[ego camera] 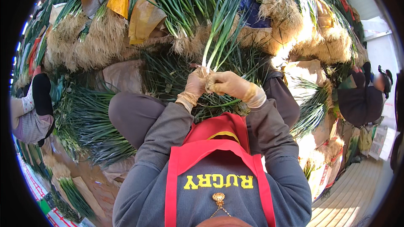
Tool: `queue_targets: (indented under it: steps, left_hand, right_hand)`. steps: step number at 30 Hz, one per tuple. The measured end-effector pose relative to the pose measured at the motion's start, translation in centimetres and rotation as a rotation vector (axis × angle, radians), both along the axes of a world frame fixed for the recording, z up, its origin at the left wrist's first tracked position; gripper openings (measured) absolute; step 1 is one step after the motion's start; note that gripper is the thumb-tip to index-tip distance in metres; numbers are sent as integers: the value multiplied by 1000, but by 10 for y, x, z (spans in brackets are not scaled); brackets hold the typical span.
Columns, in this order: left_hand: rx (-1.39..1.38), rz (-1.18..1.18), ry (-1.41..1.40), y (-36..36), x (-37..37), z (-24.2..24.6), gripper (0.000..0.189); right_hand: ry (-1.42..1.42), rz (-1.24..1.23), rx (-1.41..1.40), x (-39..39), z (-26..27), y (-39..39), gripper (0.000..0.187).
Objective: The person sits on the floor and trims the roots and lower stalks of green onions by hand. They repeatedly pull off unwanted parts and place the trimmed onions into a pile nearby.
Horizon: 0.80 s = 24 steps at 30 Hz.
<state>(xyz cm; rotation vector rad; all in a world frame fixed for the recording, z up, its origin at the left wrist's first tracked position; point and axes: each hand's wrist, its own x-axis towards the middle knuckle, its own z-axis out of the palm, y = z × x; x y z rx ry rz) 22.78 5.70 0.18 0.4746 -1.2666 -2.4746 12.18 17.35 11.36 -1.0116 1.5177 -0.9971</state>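
A few green onions [214, 42] stand upright before me, white stems at the bottom and long green leaves fanning up and away. My left hand [194, 83], in a pale thin glove, grips them at the root end. My right hand [228, 83], gloved the same way, has its fingers curled at the same white bases and thin roots. The fingers partly hide the root tips. Below and behind both hands lies a heap of loose green leaves [170, 72] between my bent knees.
Bundles of green onions with shaggy tan roots [104, 37] are stacked ahead. A large pile of green onions [98, 123] lies at my left, a smaller bunch [311, 104] at my right. One person [363, 94] sits far right; another person [33, 113] is at the left edge.
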Motion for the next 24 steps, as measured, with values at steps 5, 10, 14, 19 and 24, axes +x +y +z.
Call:
queue_targets:
  steps: [5,10,14,19,24]
  left_hand:
    - [-760,54,-367,7,-1,0,19]
    - [-1030,39,-482,5,5,-2,23]
    - [-403,80,-130,2,-1,-16,26]
    - [287,-35,54,-3,-2,-4,14]
    - [176,-48,-190,-3,5,28,16]
  right_hand:
    - [587,-201,-239,-8,10,-18,20]
    - [1012,63,-151,-1,-13,-47,20]
    - [764,-11,-154,8,-15,-36,13]
    - [-494,-156,-314,4,3,13,11]
    - [-340,-370,34,-21,-23,77,25]
